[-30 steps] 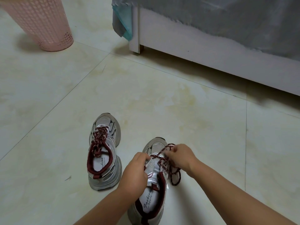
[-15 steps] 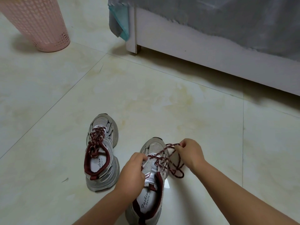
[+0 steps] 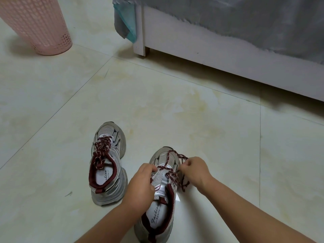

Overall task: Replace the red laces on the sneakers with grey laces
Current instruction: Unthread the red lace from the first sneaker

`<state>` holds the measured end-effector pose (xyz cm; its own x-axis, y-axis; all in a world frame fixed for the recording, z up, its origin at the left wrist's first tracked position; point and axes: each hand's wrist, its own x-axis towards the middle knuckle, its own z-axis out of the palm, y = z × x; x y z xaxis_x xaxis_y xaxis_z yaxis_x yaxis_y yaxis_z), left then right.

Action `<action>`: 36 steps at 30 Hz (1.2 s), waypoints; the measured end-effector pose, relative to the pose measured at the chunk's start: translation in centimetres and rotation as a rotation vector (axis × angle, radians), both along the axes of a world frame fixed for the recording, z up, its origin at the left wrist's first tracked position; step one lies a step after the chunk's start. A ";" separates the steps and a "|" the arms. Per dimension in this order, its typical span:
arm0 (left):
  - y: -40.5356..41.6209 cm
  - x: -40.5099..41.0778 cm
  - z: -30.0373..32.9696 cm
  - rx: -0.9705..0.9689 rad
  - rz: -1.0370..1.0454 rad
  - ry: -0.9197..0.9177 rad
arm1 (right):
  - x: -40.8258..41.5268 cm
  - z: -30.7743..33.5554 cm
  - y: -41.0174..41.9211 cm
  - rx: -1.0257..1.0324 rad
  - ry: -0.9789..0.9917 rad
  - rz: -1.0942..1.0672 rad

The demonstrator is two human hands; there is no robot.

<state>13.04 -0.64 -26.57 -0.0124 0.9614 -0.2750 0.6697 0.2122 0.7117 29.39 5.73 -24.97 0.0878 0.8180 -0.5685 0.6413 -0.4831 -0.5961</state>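
- Your right hand [image 3: 194, 170] pinches the red lace [image 3: 172, 176] at the near sneaker's [image 3: 161, 190] right side; half a second ago it pulled that lace out further right.
- Your left hand [image 3: 140, 186] grips the sneaker's left edge, steadying it.
- Upper eyelets look unthreaded; unlacing is underway.
- Far sneaker [image 3: 107, 162] remains fully laced on the floor [image 3: 192, 120]. No grey laces visible.

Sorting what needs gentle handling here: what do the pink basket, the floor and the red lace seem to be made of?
Pink basket: likely moulded plastic, matt, judging by its regular grid of small holes. Floor: probably glazed ceramic or stone-look tile, with straight grout lines and a soft sheen. Red lace: seemingly braided textile cord, dark red with white flecks, lying limp in loops.
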 end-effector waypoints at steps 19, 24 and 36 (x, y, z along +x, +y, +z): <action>-0.2 -0.2 0.2 -0.019 0.007 0.015 | 2.1 0.6 0.8 -0.105 -0.074 -0.006; -0.1 0.0 0.2 -0.006 0.020 0.021 | -0.3 0.4 -1.0 -0.243 0.195 0.026; -0.2 -0.1 0.0 -0.011 0.012 0.013 | 0.1 -0.6 -0.1 0.045 0.024 -0.189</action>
